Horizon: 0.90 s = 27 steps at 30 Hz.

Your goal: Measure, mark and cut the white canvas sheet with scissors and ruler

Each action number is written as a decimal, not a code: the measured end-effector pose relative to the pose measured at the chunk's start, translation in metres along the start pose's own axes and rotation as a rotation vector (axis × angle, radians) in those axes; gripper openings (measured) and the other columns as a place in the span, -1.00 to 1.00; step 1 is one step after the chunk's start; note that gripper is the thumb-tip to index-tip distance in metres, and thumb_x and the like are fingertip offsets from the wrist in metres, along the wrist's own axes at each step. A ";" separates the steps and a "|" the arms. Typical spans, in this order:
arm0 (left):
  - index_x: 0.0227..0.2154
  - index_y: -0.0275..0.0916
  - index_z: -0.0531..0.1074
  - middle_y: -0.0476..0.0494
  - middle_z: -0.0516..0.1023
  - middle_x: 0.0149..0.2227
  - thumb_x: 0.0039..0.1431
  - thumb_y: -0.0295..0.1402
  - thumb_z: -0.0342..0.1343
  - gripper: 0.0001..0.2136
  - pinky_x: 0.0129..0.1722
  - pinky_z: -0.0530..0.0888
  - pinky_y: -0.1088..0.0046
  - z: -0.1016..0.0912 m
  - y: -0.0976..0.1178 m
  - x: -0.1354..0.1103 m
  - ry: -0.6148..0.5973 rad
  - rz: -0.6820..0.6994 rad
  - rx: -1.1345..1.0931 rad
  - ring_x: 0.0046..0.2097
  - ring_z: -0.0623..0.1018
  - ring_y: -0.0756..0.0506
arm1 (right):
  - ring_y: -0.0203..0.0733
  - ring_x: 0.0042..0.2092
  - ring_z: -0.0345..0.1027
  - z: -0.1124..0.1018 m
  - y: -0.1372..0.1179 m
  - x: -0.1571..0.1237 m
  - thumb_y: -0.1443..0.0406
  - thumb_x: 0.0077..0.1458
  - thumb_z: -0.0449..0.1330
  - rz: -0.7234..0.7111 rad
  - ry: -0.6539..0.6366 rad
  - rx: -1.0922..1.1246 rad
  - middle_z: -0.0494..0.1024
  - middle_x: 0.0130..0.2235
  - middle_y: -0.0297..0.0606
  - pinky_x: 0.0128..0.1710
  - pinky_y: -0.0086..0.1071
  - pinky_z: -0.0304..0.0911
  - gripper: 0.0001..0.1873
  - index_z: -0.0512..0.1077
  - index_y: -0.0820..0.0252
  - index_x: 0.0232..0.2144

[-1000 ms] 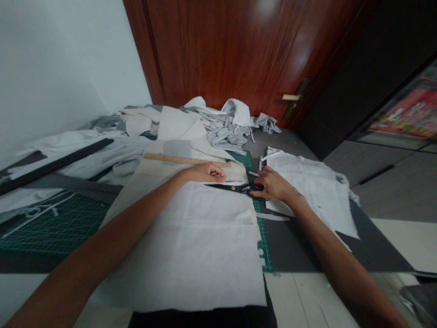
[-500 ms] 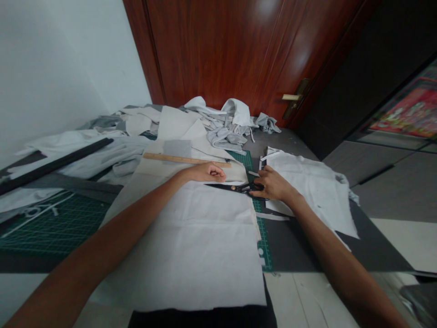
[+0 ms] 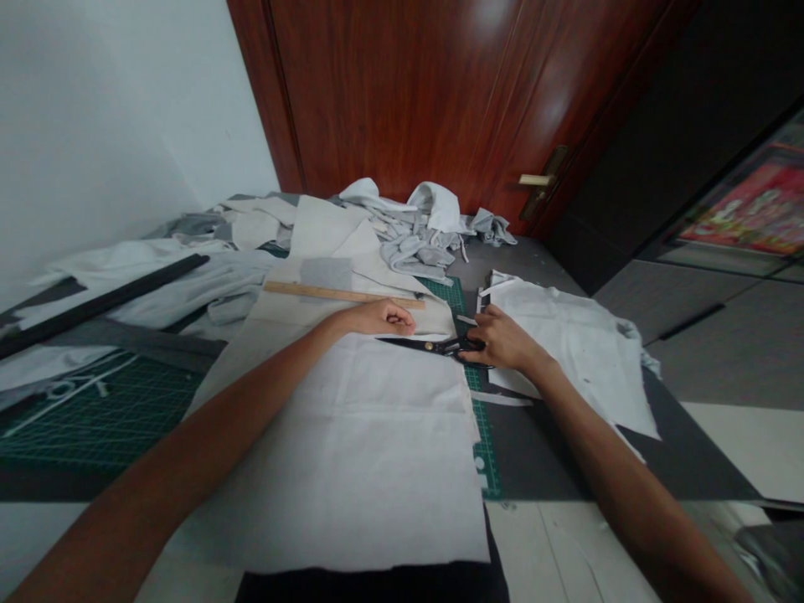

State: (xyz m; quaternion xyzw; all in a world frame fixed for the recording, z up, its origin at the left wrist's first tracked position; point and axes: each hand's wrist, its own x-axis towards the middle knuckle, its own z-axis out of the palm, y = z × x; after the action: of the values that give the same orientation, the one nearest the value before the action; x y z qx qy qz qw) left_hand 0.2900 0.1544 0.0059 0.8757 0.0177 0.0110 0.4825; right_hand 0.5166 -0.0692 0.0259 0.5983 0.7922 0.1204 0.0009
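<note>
- The right hand [image 3: 506, 342] has its fingers curled firmly around the handles of long black-handled steel shears [image 3: 420, 342]; the blades look closed and point left.
- The left hand [image 3: 377, 318] rests on the cloth with its fingers curled loosely, holding nothing.
- The shears lie across a broad white fabric sheet [image 3: 352, 452], with no cut visibly under way; any cut would call for parting the blades.
- A narrow strip of green gridded cutting mat [image 3: 477, 410] runs beside the sheet, and a ragged white fabric piece [image 3: 574, 352] lies just right of the right hand.
- A flat wooden ruler [image 3: 339, 294] lies beyond the left hand.
- Crumpled grey-and-white fabric [image 3: 420, 243] heaps against a glossy reddish-brown wooden door [image 3: 402, 92].
</note>
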 end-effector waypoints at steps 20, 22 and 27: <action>-0.27 -0.33 0.58 -0.08 0.50 -0.37 0.17 0.00 0.22 -0.59 -0.35 0.23 0.51 -0.007 0.005 0.001 -0.102 0.028 0.141 -0.34 0.38 -0.01 | -0.13 -0.37 0.27 -0.003 -0.005 0.001 0.02 0.19 0.25 0.071 -0.021 0.070 0.49 -0.48 -0.21 -0.15 -0.21 0.03 -0.59 0.52 0.18 -0.53; -0.26 -0.31 0.59 -0.06 0.49 -0.36 0.19 -0.04 0.21 -0.63 -0.34 0.23 0.52 -0.013 0.010 0.001 -0.144 0.021 0.208 -0.33 0.36 -0.02 | -0.11 -0.35 0.28 -0.004 -0.005 0.001 0.02 0.18 0.26 0.082 -0.027 0.064 0.50 -0.47 -0.19 -0.15 -0.21 0.02 -0.59 0.52 0.19 -0.53; -0.29 -0.25 0.60 -0.01 0.46 -0.38 0.16 -0.07 0.21 -0.68 -0.33 0.23 0.54 -0.031 0.025 -0.007 -0.267 -0.095 0.337 -0.32 0.36 -0.02 | -0.12 -0.35 0.29 -0.004 -0.005 0.000 0.03 0.17 0.26 0.093 -0.042 0.067 0.51 -0.45 -0.19 -0.13 -0.21 0.03 -0.61 0.53 0.20 -0.51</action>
State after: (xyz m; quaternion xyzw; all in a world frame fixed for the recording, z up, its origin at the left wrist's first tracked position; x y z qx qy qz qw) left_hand 0.2821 0.1670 0.0436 0.9358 -0.0036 -0.1307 0.3273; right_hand 0.5114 -0.0710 0.0290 0.6363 0.7671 0.0814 -0.0081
